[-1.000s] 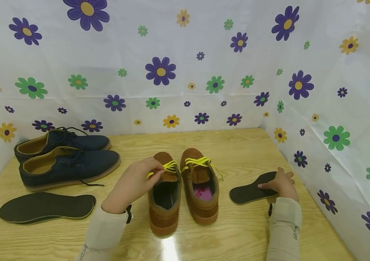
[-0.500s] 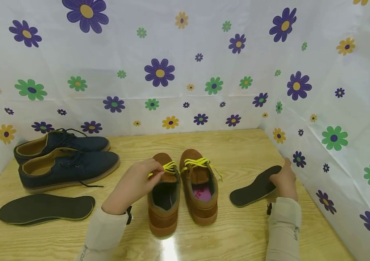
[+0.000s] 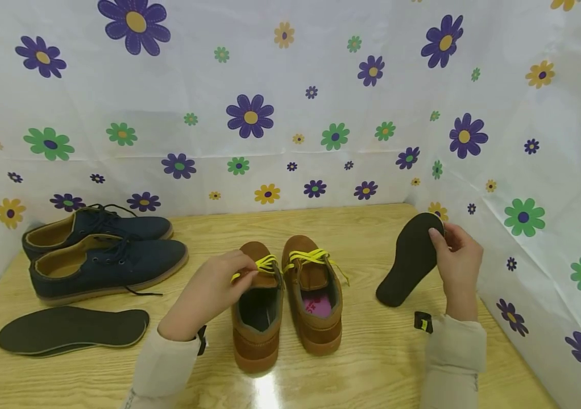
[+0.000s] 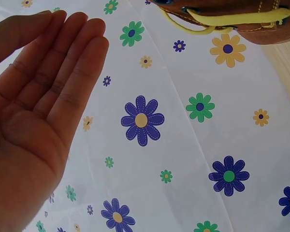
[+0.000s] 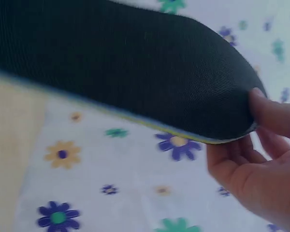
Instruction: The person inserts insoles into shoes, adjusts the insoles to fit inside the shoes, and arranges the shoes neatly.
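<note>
My right hand (image 3: pixel 459 264) pinches a black insole (image 3: pixel 408 258) by its wide end, thumb on the dark face and fingers behind. The insole hangs tilted, its narrow end low over the table's right side. In the right wrist view, the insole (image 5: pixel 150 72) shows a pale yellowish edge. My left hand (image 3: pixel 216 289) hovers at the left brown shoe (image 3: pixel 257 341), beside its yellow laces (image 3: pixel 266 261). The left wrist view shows that hand (image 4: pixel 43 101) with fairly straight fingers and nothing between thumb and fingers. The right brown shoe (image 3: pixel 318 332) has a pink insole (image 3: pixel 319 305) inside.
Two navy lace-up shoes (image 3: pixel 137 258) stand at the back left of the wooden table (image 3: pixel 362 363). A pair of black insoles (image 3: pixel 73 329) lies stacked in front of them. White flowered cloth (image 3: pixel 290 74) hangs behind and along the sides.
My right hand has picked the black insole up from the table, raising its wide end and tilting it upward. The left hand has stayed in place by the left brown shoe.
</note>
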The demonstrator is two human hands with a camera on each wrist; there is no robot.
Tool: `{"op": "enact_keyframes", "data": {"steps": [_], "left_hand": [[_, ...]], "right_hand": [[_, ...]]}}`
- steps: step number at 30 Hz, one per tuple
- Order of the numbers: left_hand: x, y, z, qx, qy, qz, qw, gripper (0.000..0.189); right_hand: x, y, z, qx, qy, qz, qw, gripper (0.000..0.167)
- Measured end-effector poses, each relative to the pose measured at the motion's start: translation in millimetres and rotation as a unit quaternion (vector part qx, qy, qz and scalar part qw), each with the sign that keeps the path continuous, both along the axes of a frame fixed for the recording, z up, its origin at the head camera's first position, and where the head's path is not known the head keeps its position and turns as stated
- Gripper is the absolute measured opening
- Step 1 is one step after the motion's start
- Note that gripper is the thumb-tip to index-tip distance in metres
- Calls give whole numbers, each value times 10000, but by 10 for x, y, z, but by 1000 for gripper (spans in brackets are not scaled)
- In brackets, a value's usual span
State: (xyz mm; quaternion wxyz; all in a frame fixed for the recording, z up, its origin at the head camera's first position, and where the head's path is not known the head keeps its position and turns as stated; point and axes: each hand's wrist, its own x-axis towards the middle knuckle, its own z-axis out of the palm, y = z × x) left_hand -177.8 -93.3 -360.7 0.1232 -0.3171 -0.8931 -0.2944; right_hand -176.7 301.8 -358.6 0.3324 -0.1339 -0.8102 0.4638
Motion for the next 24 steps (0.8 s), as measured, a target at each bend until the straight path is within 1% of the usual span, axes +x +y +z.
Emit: {"op": "enact_keyframes", "data": {"steps": [2,4,6,9,12,14,15,17,19,20,22,24], "left_hand": [[7,0,7,29,41,-17,10000,5],[16,1,15,49,87,-36,9999,5],[24,2,23,75,121,-53,9999,5],[38,7,36,119,139,-78,9998,5],[53,15,47,208,191,-96,9996,7],[67,20,54,317,308,-109,9990,9],[74,24,59,402,389,-132,9983,11],[88,34,69,583,602,-188,9963,16],[108,47,83,773,867,-266,9929,22],[119,56,94,862,1004,-311,9907,26],[146,75,123,1030,1295,-421,9853,35],[183,97,164,1207,1602,-576,9780,45]], "right_hand": [[59,-91,96,86,686,219,9974,24],[125,-199,188,164,1306,513,9900,20],[189,-316,269,244,1879,807,9786,16],[278,-494,367,392,2563,1306,9569,15],[368,-667,441,726,2969,1634,9380,16],[425,-774,478,1067,3183,1719,9261,10],[448,-828,495,1252,3299,1737,9194,10],[480,-930,520,1602,3539,1796,9038,19],[498,-1026,538,1966,3765,1894,8853,28],[505,-1070,546,2123,3849,1981,8761,29],[519,-1154,559,2447,3954,2143,8590,28],[541,-1226,568,2686,4011,2337,8440,27]]}}
